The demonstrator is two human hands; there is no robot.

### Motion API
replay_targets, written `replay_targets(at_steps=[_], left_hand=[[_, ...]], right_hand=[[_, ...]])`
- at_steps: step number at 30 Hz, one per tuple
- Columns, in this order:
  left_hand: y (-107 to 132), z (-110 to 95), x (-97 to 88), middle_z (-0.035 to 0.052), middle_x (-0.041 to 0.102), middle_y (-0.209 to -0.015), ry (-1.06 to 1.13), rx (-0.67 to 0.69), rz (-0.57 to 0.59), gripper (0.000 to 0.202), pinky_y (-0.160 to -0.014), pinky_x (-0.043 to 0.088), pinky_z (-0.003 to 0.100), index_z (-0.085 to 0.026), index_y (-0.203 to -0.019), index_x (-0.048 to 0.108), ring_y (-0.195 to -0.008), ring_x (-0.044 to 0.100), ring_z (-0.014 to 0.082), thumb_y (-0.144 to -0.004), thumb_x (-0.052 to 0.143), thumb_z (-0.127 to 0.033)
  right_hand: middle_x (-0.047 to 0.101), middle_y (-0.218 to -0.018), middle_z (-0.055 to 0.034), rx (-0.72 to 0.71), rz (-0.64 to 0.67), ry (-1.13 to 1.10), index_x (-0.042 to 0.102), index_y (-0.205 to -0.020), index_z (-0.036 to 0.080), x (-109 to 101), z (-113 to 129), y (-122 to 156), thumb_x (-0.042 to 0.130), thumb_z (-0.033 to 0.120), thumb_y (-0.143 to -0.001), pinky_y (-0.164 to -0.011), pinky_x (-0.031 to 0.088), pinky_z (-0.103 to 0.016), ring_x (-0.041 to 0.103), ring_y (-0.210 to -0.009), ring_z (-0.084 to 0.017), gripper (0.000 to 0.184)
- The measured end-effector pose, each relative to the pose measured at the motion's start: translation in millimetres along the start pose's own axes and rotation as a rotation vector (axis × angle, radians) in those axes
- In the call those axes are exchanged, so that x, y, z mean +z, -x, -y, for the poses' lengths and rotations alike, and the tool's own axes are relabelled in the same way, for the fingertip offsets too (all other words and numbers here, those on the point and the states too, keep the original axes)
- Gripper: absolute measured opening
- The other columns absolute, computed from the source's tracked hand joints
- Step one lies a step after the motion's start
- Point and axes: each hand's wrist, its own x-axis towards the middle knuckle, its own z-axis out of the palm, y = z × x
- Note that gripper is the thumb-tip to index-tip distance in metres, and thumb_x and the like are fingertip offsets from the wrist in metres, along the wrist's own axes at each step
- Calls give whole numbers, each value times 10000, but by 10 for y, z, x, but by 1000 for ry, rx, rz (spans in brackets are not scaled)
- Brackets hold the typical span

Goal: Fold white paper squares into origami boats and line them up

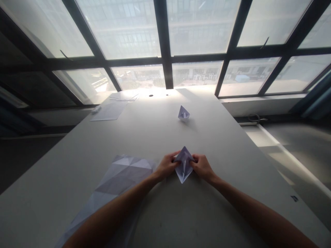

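A folded paper piece was held over the white table, its two sides pinched between thumb and fingers of the left hand and right hand. A paper boat was seen beyond it, well clear of the fingers. A creased sheet was partly covered by the left forearm. Flat paper was laid farther off, toward the windows.

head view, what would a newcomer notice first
The bright, dark-framed glass windows across the top would likely catch the eye first. Below centre, the left hand and right hand hold a folded white paper diamond. A boat-like folded white paper piece sits beyond it on the pale table.
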Motion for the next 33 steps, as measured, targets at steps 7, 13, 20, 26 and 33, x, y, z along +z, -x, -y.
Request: replay_targets(at_steps=[7, 13, 20, 26, 33], left_hand=[[19, -54, 3, 35, 714, -825, -102, 45, -35, 335, -609, 448, 209, -124, -1100, 718, -738, 646, 183, -798, 647, -252], [-7, -21, -57, 31, 712, -794, -173, 78, -6, 276, -618, 451, 219, -114, -1012, 745, -721, 649, 185, -783, 629, -215], [5, -46, -60, 43, 707, -794, -176, 37, 5, 260, -641, 453, 230, -102, -963, 745, -743, 642, 196, -748, 619, -177], [27, -23, -37, 39, 694, -777, -165, -24, 6, 208, -586, 414, 218, -97, -879, 732, -686, 614, 182, -753, 640, -235], [32, -13, -21, 39, 676, -765, -123, -68, 14, 229, -587, 400, 223, -96, -873, 710, -660, 593, 174, -747, 652, -279]], right_hand=[[723, -716, -66, 25, 28, -49, 675, -828, 133, -12, 20, -2, 601, 312, -785, -560, 488, -250, 670, -639, -192, 198], [723, -719, -51, 26, 65, -76, 688, -902, 133, -22, -8, -15, 606, 290, -779, -576, 498, -264, 667, -620, -192, 216], [692, -704, -35, 52, 90, -20, 657, -730, 137, -31, 25, -32, 586, 279, -761, -577, 444, -235, 632, -667, -175, 162], [704, -796, -42, 154, 134, -250, 589, -945, 165, -21, 128, 10, 578, 214, -703, -578, 449, -240, 627, -655, -166, 248], [689, -822, -29, 185, 186, -337, 542, -1037, 183, -70, 200, 19, 560, 211, -636, -612, 459, -254, 627, -694, -178, 402]])
